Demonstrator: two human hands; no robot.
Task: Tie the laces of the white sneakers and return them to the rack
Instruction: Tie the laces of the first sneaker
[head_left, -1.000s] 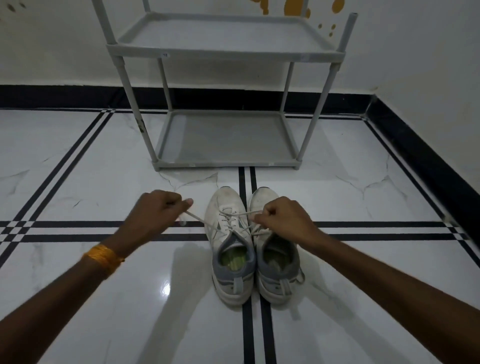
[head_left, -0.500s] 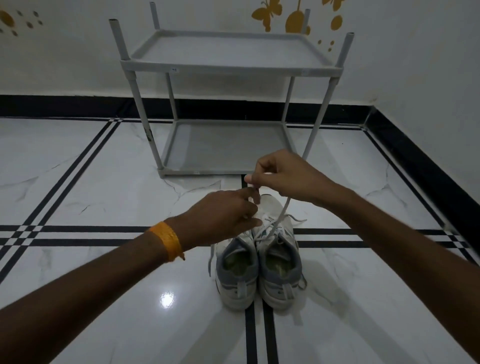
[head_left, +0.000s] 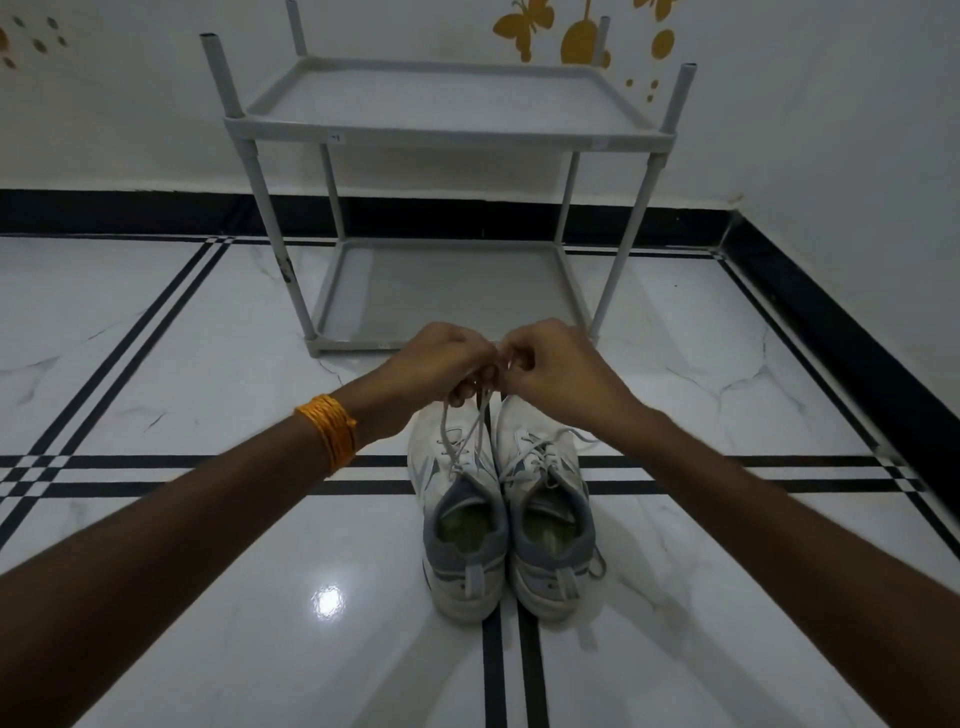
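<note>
Two white sneakers with grey heels stand side by side on the floor, toes pointing away from me: the left sneaker (head_left: 457, 525) and the right sneaker (head_left: 545, 519). My left hand (head_left: 431, 366) and my right hand (head_left: 550, 369) meet above the toes, fingers pinched together. Both grip the left sneaker's lace (head_left: 460, 436), which runs taut from the eyelets up into my fingers. The right sneaker's laces (head_left: 545, 452) lie loose over its tongue. The grey two-tier rack (head_left: 447, 137) stands just beyond, with both shelves bare.
White marble floor with black inlay stripes (head_left: 493, 670) running under the shoes. A black skirting (head_left: 841, 332) and a white wall close off the right side and the back. An orange thread band (head_left: 332, 439) sits on my left wrist.
My hands went from pulling the lace ends apart sideways to crossing over the shoes. Now both are raised together above the toes with the lace drawn up between them.
</note>
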